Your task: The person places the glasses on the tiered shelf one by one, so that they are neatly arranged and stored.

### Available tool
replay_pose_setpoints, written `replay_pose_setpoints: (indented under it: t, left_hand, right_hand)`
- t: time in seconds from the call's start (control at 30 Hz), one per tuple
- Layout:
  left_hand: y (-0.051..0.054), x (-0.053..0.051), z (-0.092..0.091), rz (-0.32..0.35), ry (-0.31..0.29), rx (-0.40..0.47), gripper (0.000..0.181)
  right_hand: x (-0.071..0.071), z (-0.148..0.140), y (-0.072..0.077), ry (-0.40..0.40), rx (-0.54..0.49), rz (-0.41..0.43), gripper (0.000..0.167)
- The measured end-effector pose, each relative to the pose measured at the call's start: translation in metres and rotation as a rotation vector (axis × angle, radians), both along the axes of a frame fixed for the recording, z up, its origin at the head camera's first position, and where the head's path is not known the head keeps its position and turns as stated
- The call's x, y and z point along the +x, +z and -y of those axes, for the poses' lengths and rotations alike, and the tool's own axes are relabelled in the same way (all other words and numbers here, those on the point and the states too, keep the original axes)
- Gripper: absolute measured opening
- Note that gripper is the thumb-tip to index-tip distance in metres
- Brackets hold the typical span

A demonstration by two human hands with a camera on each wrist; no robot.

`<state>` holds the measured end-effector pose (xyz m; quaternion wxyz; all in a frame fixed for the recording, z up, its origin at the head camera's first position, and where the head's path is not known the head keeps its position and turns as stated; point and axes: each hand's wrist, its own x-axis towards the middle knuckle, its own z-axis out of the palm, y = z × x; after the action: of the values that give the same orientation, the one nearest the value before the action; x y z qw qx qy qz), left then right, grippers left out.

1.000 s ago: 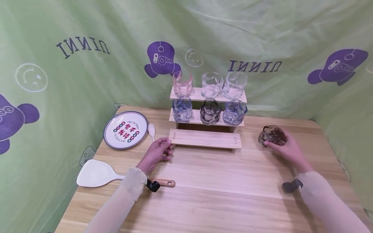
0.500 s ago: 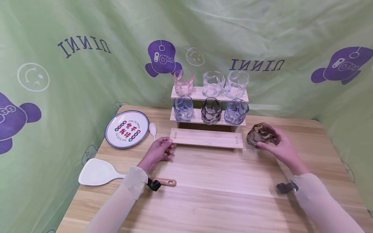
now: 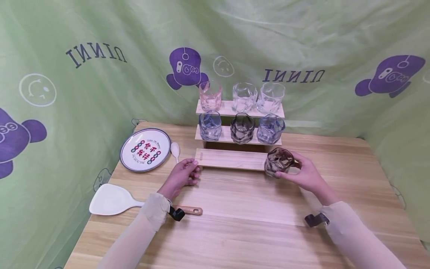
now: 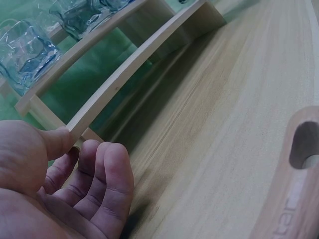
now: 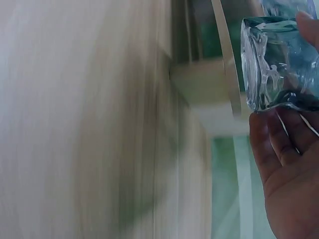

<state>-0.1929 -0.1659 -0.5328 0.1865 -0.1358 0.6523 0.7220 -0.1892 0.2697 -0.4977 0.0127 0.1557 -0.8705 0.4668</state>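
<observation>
My right hand (image 3: pixel 307 173) grips a dark brown glass (image 3: pixel 279 161) with a wavy, faceted wall. The glass is at the right end of the lowest step of a three-step wooden rack (image 3: pixel 231 158); whether it touches the step I cannot tell. In the right wrist view the glass (image 5: pixel 281 62) sits between the thumb and the fingers. My left hand (image 3: pixel 181 175) pinches the left end of that lowest step, and the left wrist view shows the thumb (image 4: pixel 57 142) against the board's edge. On the middle step stand two bluish glasses (image 3: pixel 210 126) with a dark glass (image 3: pixel 242 129) between them.
The top step carries a pink glass (image 3: pixel 210 98) and two colourless glasses (image 3: pixel 244 98). Left of the rack lie a round plate (image 3: pixel 145 150), a small white spoon (image 3: pixel 175 150) and a white spatula (image 3: pixel 112 200), its wooden handle partly under the left forearm. A green curtain (image 3: pixel 134 30) surrounds the table.
The right hand has carried the dark brown glass leftward from the bare table on the right to the right end of the lowest step. The left hand has stayed at the rack.
</observation>
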Motion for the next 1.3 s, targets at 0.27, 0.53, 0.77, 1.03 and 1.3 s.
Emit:
replay_pose_setpoints:
  t: [0.27,0.53,0.77,1.03,1.3]
  left_hand:
    - [0.002,0.001,0.000,0.001,-0.001,-0.006,0.032]
    - [0.000,0.001,-0.001,-0.001,-0.015,0.002,0.032]
    - [0.000,0.001,0.000,-0.004,-0.012,0.007,0.031]
    - [-0.001,0.001,0.000,-0.001,-0.020,0.008,0.033]
    - [0.000,0.001,0.001,-0.006,-0.023,0.008,0.033]
  right_hand:
    - [-0.003,0.049,-0.001,-0.010,-0.094,0.059,0.081]
    - [-0.007,0.085,-0.007,-0.015,-0.165,0.063,0.085]
    - [-0.008,0.104,-0.003,-0.064,-0.074,0.014,0.091]
    - [-0.011,0.117,0.003,-0.117,0.183,-0.127,0.091]
    - [-0.009,0.123,0.012,-0.191,0.368,-0.186,0.086]
